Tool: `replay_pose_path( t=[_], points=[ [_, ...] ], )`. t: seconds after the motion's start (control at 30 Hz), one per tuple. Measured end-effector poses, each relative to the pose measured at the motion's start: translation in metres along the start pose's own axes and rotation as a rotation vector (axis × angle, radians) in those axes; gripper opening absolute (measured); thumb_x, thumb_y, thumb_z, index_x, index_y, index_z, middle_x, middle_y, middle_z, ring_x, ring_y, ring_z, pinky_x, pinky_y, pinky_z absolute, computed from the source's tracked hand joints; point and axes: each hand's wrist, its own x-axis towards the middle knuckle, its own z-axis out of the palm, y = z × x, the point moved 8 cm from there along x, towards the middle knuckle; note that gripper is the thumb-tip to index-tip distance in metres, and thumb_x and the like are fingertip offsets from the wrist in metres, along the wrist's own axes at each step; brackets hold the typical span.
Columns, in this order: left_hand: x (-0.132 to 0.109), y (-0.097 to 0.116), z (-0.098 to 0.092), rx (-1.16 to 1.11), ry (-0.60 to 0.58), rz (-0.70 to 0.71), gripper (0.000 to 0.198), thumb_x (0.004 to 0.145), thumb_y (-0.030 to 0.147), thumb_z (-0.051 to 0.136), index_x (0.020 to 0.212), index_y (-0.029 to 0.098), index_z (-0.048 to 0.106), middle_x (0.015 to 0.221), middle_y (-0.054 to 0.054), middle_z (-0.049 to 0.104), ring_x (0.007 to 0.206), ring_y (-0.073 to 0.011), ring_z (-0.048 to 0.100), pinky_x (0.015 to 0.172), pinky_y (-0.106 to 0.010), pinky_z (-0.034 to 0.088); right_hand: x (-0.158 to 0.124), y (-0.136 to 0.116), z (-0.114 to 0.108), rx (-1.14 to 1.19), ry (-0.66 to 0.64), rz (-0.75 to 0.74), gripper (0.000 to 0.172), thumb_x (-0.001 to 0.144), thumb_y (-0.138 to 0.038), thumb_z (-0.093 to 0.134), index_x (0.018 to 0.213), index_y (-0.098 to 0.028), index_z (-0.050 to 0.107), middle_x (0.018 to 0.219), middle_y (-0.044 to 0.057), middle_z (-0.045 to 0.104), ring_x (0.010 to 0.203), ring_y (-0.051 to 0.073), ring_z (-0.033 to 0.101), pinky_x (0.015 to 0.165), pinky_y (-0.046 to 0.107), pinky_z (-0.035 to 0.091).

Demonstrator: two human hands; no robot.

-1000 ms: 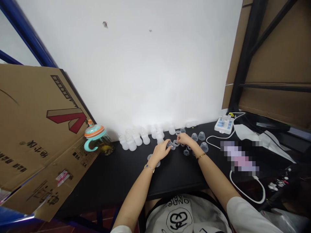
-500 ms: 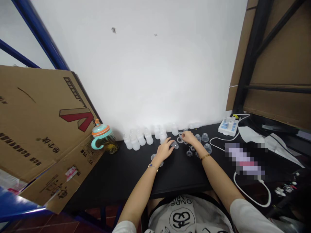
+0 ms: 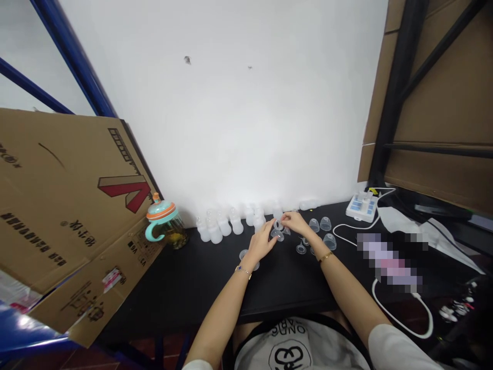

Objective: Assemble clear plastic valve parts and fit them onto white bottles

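Observation:
Over the black table (image 3: 200, 277), my left hand (image 3: 262, 240) pinches a small clear plastic cap (image 3: 276, 234). My right hand (image 3: 296, 222) meets it from the right, its fingers closed on a small clear ring (image 3: 278, 224) held against that cap. Several more clear caps (image 3: 325, 224) lie just right of my hands, and another clear cap (image 3: 243, 254) sits under my left wrist. A row of small white bottles (image 3: 215, 230) stands along the wall behind the hands.
A teal and orange handled cup (image 3: 164, 222) stands at the left by a tilted cardboard box (image 3: 65, 216). A white power strip (image 3: 362, 206) with its cable sits at the back right. Dark shelving (image 3: 396, 103) rises at the right.
The view has tilted a little. Both hands stayed together at the same spot, with the cap and ring brought closer to each other.

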Motion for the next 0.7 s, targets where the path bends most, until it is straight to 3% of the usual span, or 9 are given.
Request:
replay_pose_path(
  t=[0.27,0.5,0.7],
  points=[
    [0.001,-0.002,-0.001,-0.011,0.008,-0.008,0.055,0.094,0.027,0.060,0.148,0.031,0.048,0.143,-0.004,0.057,0.095,-0.0173,0.067,0.088,-0.030,0.056,-0.002,-0.005,0.017,0.112,-0.079,-0.041,0.004,0.077,-0.018,0.065,0.077,-0.016,0.068,0.054,-0.002,0.065,0.051,0.012,0.060,0.057,0.021,0.047],
    [0.002,-0.011,-0.001,-0.010,0.054,-0.091,0.037,0.095,0.035,0.061,0.132,0.029,0.064,0.112,-0.002,0.073,0.086,-0.0163,0.067,0.086,-0.027,0.052,-0.004,-0.005,0.014,0.193,-0.145,-0.034,0.019,0.077,-0.034,0.073,0.080,-0.016,0.070,0.053,-0.003,0.062,0.053,0.013,0.057,0.057,0.023,0.045],
    [0.001,-0.005,-0.006,-0.001,0.052,-0.097,0.028,0.096,0.040,0.059,0.118,0.027,0.069,0.105,-0.001,0.074,0.080,-0.0156,0.066,0.079,-0.026,0.050,0.001,0.013,-0.007,0.256,0.019,0.085,0.034,0.079,-0.046,0.073,0.090,-0.015,0.071,0.062,-0.002,0.063,0.060,0.014,0.060,0.062,0.024,0.048]
  ],
)
